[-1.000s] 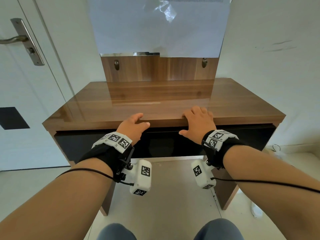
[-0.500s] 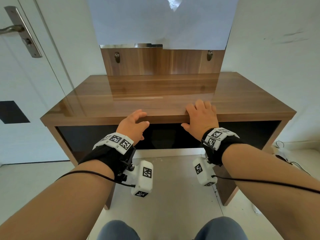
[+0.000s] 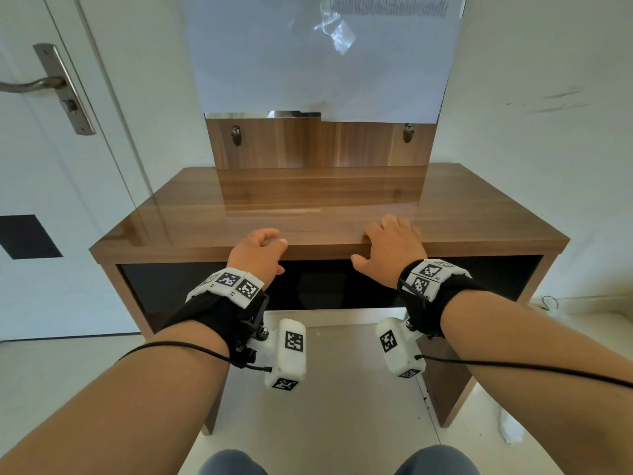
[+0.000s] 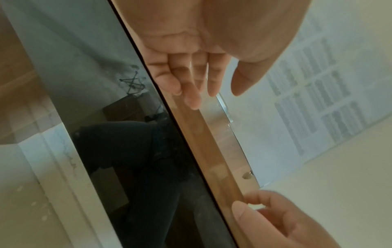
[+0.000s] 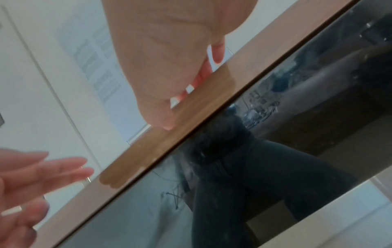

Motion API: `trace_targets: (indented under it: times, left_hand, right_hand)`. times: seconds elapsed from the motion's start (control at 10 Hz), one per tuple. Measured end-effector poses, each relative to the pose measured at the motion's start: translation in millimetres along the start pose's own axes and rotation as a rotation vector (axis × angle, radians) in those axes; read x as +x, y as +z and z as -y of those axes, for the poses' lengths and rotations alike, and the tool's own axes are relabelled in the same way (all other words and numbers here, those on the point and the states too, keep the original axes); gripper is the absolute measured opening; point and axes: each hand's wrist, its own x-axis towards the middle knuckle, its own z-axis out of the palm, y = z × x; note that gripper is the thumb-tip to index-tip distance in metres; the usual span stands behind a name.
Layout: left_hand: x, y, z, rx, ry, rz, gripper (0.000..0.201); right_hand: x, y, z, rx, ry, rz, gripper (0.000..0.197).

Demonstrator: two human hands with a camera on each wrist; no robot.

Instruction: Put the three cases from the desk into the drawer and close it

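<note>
The wooden desk [image 3: 308,200] has nothing lying on its top, and no case shows in any view. Under its front edge the glossy black drawer front [image 3: 205,286] sits flush and closed, reflecting my legs [image 4: 127,151]. My left hand [image 3: 260,248] hovers at the front edge left of centre, its fingers [image 4: 191,97] loosely bent and holding nothing. My right hand [image 3: 390,241] rests on the same edge right of centre, fingers laid over the top and thumb [image 5: 161,120] against the edge face.
A wooden back panel [image 3: 318,145] with a paper-covered mirror [image 3: 325,56] rises behind the desk. A white door with a metal handle [image 3: 41,84] stands at the left and a white wall at the right. A cable [image 3: 548,303] lies on the floor by the right leg.
Both hands stay at the desk's front edge. The left hand's fingers have curled a little and lifted off the wood. The head view has tilted up slightly.
</note>
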Motion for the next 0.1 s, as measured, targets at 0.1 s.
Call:
trace_targets:
  times: [0.1]
  left_hand:
    - [1.3,-5.2,-4.4,-0.095,-0.046,-0.067,0.038]
  right_hand:
    - [1.4,-6.0,-6.1,0.096,0.031,0.027,0.048]
